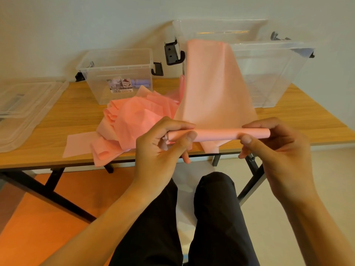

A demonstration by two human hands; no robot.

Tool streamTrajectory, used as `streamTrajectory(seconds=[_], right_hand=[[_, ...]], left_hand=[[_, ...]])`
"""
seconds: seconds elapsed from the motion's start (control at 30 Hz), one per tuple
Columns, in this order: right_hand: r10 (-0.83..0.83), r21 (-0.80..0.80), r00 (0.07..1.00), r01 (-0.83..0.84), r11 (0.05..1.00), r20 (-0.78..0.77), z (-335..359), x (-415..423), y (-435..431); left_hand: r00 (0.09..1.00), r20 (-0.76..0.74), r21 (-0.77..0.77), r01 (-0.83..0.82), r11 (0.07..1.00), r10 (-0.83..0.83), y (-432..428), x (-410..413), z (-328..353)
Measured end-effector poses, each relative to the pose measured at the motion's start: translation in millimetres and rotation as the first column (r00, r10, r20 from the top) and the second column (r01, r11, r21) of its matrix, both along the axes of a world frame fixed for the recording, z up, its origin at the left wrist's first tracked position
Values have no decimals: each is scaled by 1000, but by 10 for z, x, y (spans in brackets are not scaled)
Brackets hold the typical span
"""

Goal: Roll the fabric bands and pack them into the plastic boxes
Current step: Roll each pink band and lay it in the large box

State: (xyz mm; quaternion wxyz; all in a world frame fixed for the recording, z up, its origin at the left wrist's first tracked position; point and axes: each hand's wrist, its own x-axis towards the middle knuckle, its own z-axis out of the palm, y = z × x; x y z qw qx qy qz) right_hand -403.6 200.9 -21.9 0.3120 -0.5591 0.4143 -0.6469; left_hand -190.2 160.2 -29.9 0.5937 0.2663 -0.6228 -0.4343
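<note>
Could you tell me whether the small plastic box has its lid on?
No, the small plastic box stands open, while a clear lid lies flat on the table left of it.

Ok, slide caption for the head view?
Left hand and right hand grip a part-rolled pink band draped over the big box.

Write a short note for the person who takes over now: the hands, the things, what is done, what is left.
Left hand and right hand each pinch one end of the pink band, partly rolled; its loose length runs up to the large box. More loose bands lie piled on the table before the small box. To do: finish this roll, roll the pile, pack all.
</note>
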Motion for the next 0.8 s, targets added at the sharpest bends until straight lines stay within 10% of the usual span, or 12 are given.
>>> streamTrajectory(seconds=[0.8], right_hand=[[-17,33,999,18,999,-35,66,-22,-2]], left_hand=[[998,39,-6,58,998,-58,-1,-17,36]])
